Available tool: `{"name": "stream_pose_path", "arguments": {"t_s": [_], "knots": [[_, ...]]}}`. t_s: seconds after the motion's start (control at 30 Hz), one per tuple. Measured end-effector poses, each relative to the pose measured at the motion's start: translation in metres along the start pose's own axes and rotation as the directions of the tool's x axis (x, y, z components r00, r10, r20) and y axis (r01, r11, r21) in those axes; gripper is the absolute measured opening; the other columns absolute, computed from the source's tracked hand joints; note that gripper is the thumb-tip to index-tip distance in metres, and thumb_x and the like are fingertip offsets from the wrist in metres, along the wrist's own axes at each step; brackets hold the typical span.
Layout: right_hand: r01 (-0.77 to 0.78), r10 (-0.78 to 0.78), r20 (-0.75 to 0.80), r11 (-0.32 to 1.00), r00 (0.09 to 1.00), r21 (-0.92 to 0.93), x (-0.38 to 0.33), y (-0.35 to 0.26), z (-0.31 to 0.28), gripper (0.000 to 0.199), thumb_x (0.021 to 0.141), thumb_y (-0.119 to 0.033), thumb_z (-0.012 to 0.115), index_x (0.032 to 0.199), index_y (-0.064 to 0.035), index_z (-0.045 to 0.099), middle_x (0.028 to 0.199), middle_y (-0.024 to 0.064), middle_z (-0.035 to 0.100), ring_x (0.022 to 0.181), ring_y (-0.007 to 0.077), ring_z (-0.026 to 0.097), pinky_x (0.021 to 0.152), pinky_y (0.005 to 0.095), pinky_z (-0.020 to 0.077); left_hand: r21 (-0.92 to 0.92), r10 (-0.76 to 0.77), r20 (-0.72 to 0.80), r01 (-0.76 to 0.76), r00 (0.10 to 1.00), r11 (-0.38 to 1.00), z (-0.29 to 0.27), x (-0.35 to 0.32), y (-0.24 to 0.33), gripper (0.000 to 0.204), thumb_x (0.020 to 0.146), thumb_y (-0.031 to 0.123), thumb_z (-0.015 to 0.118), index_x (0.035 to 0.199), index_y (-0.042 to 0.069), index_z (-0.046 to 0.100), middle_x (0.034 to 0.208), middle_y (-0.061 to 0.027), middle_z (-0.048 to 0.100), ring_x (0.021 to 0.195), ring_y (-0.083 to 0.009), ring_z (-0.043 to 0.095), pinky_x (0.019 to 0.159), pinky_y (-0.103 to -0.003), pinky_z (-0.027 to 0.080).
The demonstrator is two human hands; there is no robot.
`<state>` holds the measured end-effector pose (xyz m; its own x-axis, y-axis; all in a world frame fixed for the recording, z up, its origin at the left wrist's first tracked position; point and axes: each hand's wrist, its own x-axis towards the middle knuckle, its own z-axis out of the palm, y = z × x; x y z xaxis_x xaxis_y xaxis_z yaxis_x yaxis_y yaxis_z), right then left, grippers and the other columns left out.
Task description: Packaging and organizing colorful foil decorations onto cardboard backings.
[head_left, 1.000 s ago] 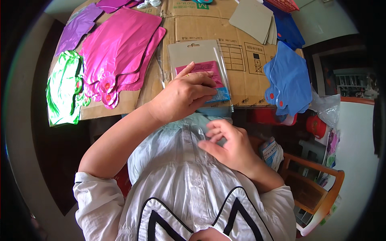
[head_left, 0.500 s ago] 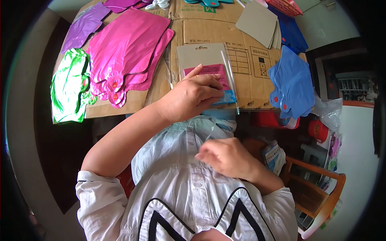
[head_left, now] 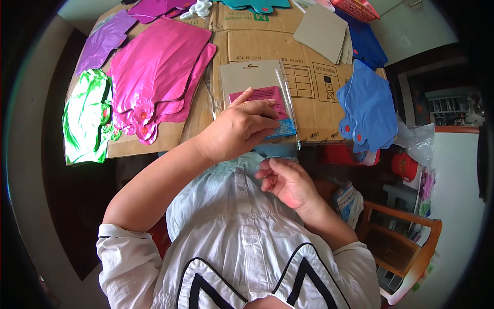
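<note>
A clear plastic packet (head_left: 226, 77) lies flat near the table's front edge. Inside it show a grey card (head_left: 250, 73) with a hanging slot, a folded pink and blue piece (head_left: 281, 130) and a thin white stick (head_left: 284, 92) along the right side. My left hand (head_left: 237, 122) rests on the packet, fingers stretched over the pink part and thumb apart. Lower and to the right, in front of my clothes, my right hand (head_left: 289, 184) is turned partly palm up with its fingers curled together. Whatever its fingertips may hold cannot be made out.
Pink foil balloons (head_left: 159, 67), a green one (head_left: 86, 118) and a purple one (head_left: 105, 44) lie left on the cardboard-covered table (head_left: 257, 44). Blue balloons (head_left: 368, 105) and grey cards (head_left: 321, 33) lie right. A wooden chair (head_left: 396, 247) stands at right.
My right hand has moved up toward the table edge and turned its palm more upward. My left hand stays on the packet. The whole view has shifted slightly.
</note>
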<state>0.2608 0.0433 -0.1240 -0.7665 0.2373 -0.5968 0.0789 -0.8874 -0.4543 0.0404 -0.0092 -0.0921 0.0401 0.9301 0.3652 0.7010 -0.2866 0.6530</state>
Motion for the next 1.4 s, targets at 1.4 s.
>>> {"name": "stream_pose_path", "arguments": {"t_s": [1.4], "knots": [[0.319,0.179,0.326,0.067,0.928,-0.945,0.064,0.032,0.033,0.019,0.094,-0.02,0.062,0.1,-0.0032,0.068,0.091,0.0089,0.069,0.101,0.0211,0.066,0.091,0.0372,0.0493,0.004,0.017,-0.029,-0.017,0.999,1.0,0.005,-0.004,-0.006,0.018,0.084,0.007,0.068,0.101,0.009,0.072,0.111,-0.0026,0.065,0.117,-0.0242,0.059,0.115,-0.055,0.029]]}}
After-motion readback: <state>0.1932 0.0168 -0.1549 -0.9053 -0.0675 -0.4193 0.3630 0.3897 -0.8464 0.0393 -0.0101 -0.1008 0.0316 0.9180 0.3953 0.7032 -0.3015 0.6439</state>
